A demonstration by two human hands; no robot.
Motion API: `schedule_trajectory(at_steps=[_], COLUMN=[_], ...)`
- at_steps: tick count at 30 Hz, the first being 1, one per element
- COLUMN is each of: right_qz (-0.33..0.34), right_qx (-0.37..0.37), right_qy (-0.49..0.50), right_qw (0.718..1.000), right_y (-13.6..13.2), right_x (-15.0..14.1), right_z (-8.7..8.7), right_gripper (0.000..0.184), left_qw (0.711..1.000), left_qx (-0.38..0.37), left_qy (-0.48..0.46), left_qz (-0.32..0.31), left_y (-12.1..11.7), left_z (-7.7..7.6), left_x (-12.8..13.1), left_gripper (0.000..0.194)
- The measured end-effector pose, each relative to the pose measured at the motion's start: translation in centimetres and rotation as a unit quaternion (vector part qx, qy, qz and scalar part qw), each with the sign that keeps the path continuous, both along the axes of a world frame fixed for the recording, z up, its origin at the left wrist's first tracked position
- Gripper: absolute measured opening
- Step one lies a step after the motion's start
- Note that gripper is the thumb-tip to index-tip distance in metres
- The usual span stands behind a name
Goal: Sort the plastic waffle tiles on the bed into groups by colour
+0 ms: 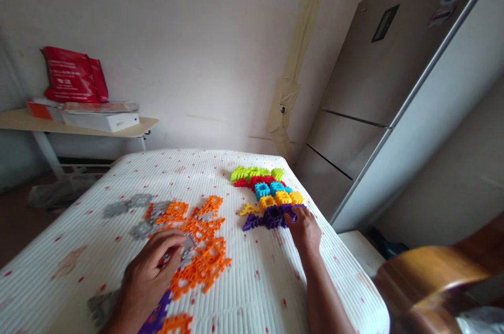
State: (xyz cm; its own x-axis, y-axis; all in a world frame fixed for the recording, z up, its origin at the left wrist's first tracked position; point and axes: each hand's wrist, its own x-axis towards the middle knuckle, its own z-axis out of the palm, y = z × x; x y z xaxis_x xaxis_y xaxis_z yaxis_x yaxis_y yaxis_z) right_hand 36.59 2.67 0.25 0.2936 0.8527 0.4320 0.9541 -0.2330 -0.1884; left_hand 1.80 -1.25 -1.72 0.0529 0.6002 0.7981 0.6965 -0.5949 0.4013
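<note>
My left hand (151, 268) is curled over the loose pile, its thumb and forefinger closed at the edge of a grey interlocking plastic piece (189, 243). Orange toothed pieces (205, 265) lie against and beyond its fingertips. Part of a purple piece (159, 313) shows beneath the wrist. On the right, my right hand (305, 226) has its thumb and fingers closed at the end of a row of purple blocks (273, 217). Behind that row are yellow blocks (282, 197), blue blocks (262, 190), red pieces (262, 181) and lime green blocks (255, 171).
More grey pieces (117, 209) lie at the left on the white, red-dotted padded cover (232, 302). A side table (145, 126) holds boxes and a red bag (73, 75). A tall fridge (350, 97) stands at the right, near a wooden chair (429, 276).
</note>
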Motion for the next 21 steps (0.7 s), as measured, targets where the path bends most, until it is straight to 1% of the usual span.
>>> schedule_trajectory(at_steps=[8, 12, 13, 15, 18, 19, 21], right_qz=[0.008, 0.021, 0.034, 0.081, 0.155, 0.169, 0.183], right_qx=[0.007, 0.026, 0.036, 0.059, 0.079, 0.078, 0.069], right_qy=[0.001, 0.01, 0.011, 0.004, -0.021, -0.03, -0.04], right_qw=[1.0, 0.999, 0.999, 0.995, 0.985, 0.982, 0.98], right_y=[0.1, 0.1, 0.0, 0.0, -0.1, -0.1, 0.0], right_x=[0.1, 0.3, 0.4, 0.4, 0.2, 0.1, -0.2], right_z=[-0.5, -0.7, -0.8, -1.0, -1.3, -1.4, -1.4], right_gripper=[0.023, 0.023, 0.024, 0.028, 0.041, 0.043, 0.042], left_qw=[1.0, 1.0, 1.0, 1.0, 1.0, 1.0, 1.0], left_qx=[0.004, 0.003, 0.004, 0.003, 0.002, 0.003, 0.004], left_qy=[0.0, -0.001, -0.002, -0.003, -0.004, -0.005, -0.006], left_qz=[0.0, 0.002, 0.003, 0.002, 0.0, 0.0, 0.0], left_y=[0.0, -0.1, -0.1, -0.1, -0.1, -0.1, 0.0], left_z=[0.3, 0.2, 0.2, 0.2, 0.4, 0.4, 0.4], left_x=[-0.1, -0.1, -0.1, 0.0, 0.1, 0.0, 0.0], left_gripper=[0.009, 0.01, 0.01, 0.009, 0.009, 0.01, 0.01])
